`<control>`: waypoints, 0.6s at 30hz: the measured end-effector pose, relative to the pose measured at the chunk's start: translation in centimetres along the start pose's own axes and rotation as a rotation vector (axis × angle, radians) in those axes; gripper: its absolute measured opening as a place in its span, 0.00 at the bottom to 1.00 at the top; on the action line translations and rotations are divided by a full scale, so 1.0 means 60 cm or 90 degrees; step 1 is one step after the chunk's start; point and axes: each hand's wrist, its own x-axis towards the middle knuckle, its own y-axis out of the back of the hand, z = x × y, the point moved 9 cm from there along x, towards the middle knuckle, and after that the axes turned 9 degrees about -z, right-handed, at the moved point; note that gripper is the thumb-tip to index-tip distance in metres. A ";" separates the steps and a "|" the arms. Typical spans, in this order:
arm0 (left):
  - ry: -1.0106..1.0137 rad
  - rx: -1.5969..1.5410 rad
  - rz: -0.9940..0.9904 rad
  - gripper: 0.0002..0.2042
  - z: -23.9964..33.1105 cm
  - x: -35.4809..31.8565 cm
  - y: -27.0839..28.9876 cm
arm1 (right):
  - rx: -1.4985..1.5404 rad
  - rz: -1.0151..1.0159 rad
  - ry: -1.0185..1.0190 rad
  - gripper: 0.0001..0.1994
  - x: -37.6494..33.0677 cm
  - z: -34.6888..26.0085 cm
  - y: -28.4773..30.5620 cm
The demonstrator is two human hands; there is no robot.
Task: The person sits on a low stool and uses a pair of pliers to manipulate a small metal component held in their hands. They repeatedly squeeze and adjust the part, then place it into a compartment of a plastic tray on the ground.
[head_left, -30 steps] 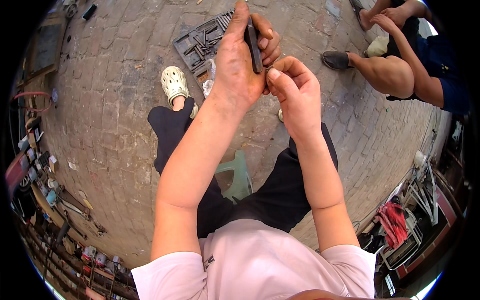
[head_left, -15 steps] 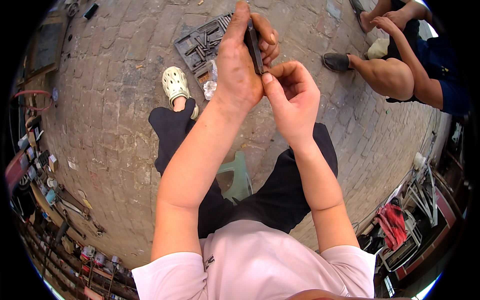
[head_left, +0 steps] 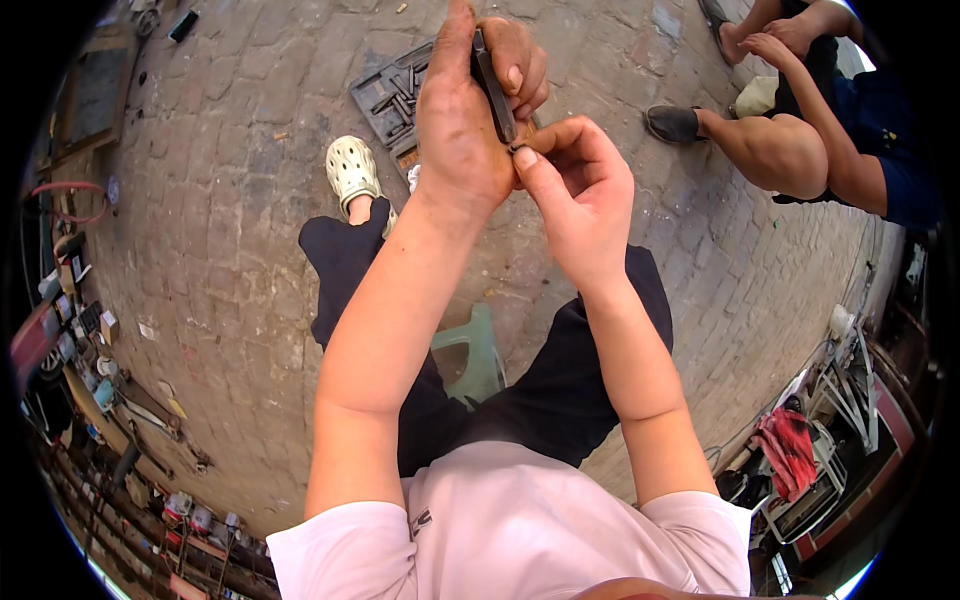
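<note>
Dark metal tool being gripped upright, both hands working at its lower end.

Left hand (head_left: 462, 130) is wrapping closed around the dark tool (head_left: 494, 85) while the right hand (head_left: 580, 190) is pinching something tiny against it (too small to identify). Risk, as I judge it: the piece slipping onto the brick paving (head_left: 220, 220). Beyond, an open tool case (head_left: 385, 95) is lying partly hidden behind the hands.
</note>
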 end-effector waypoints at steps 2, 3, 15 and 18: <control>-0.014 -0.032 -0.010 0.26 0.001 0.001 0.008 | -0.022 -0.009 -0.003 0.04 0.000 -0.001 0.000; -0.010 -0.037 0.001 0.27 -0.001 0.001 0.008 | -0.035 -0.012 -0.006 0.04 0.000 -0.001 0.002; 0.182 0.351 0.130 0.09 -0.019 -0.020 0.004 | 0.546 -0.057 -0.099 0.09 0.024 0.043 0.048; 0.208 0.398 0.079 0.07 -0.027 -0.020 -0.013 | 0.470 0.049 -0.065 0.07 0.031 0.030 0.077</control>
